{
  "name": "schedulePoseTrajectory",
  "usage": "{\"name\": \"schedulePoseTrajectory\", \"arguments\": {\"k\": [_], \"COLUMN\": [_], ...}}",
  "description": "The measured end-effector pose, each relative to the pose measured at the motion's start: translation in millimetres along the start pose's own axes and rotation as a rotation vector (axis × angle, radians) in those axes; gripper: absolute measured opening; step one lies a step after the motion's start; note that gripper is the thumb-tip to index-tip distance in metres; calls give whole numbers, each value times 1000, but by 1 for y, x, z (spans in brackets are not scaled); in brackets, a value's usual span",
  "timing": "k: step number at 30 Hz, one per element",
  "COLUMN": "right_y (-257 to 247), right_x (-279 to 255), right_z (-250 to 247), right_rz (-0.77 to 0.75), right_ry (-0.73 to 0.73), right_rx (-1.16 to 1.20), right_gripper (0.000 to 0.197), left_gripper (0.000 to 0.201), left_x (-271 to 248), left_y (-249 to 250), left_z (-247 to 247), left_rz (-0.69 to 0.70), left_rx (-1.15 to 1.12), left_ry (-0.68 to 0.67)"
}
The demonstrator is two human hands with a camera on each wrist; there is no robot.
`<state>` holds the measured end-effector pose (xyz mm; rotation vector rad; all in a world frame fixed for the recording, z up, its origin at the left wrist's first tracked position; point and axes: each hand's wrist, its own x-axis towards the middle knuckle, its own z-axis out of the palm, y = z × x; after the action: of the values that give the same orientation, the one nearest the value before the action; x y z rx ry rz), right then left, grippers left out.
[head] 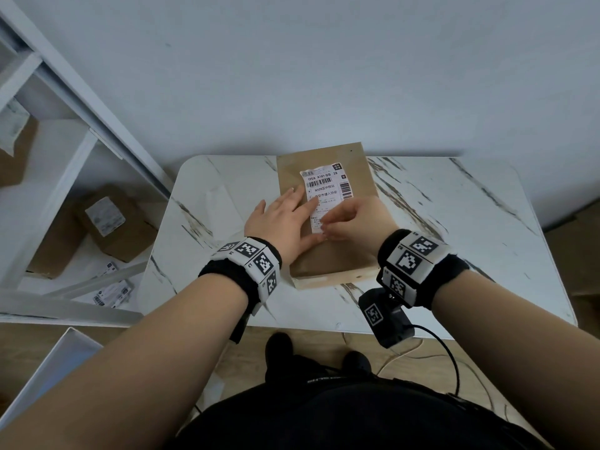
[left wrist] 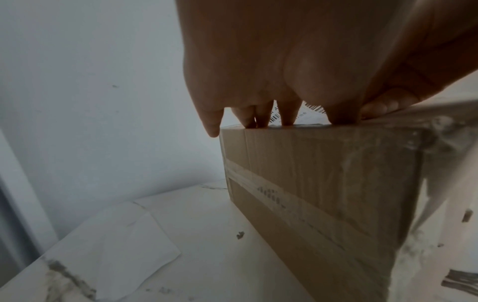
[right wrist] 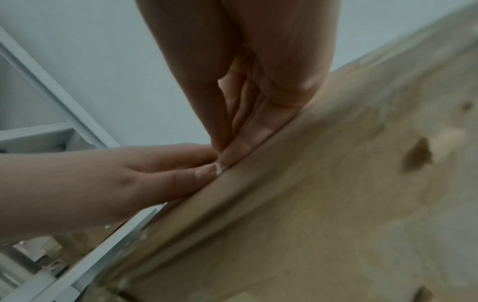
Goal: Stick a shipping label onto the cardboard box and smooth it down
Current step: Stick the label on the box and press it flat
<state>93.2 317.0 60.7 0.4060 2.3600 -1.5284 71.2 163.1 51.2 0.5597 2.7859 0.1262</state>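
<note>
A brown cardboard box (head: 328,264) lies flat on the white marble table (head: 470,228). A white shipping label (head: 328,186) with barcodes sits on its top face. My left hand (head: 285,219) lies flat on the box, with straight fingers on the label's left edge and the thumb by its lower corner. My right hand (head: 344,222) presses its fingertips on the label's lower part, beside the left thumb. In the left wrist view the left fingers (left wrist: 289,116) rest on the label (left wrist: 308,114) above the taped box side (left wrist: 323,194). The right wrist view has the right fingers (right wrist: 245,132) pressed against the box (right wrist: 336,204), touching the left hand (right wrist: 129,179).
A blank white sheet (left wrist: 116,245) lies on the table left of the box. A white shelf (head: 65,177) at the left holds labelled cardboard boxes (head: 110,222) and loose labels (head: 113,292). A grey wall stands just behind the table. A cable (head: 448,352) hangs off the right wrist camera.
</note>
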Motion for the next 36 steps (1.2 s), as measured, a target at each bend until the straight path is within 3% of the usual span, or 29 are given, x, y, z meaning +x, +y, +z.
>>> {"name": "schedulePoseTrajectory", "arguments": {"k": [4,7,14,18,22,24,28,36], "right_y": [-8,-12,-20,-13,-19,-23,-25,-31], "right_x": [-2,-4,0,4,2,2,8,21], "right_z": [-16,-27,-4,-26,-21,-14,-17,-25], "right_rz": [43,88,41,87,-47,-112,-114,9], "right_ry": [-53,-74,-129,-78,-48,-47,-100,-116], "right_rx": [-79,-92,-155,-129,-513,-680,-756,-757], "right_gripper": [25,14,12,11,13,38,49,32], "left_gripper": [74,74,73,73,73,74,77,79], "left_x": [0,1,0,-1,-1,-1,0,1], "left_y": [3,4,4,7,6,5,4,4], "left_z": [-2,-4,-4,-4,-3,-4,-6,-12], "left_rz": [-12,-25,-25,-33,-20,-11,-9,-3], "left_rx": [18,7,16,41,75,65,65,1], "left_ry": [-30,-48,-56,-66,-77,-104,-118,-118]}}
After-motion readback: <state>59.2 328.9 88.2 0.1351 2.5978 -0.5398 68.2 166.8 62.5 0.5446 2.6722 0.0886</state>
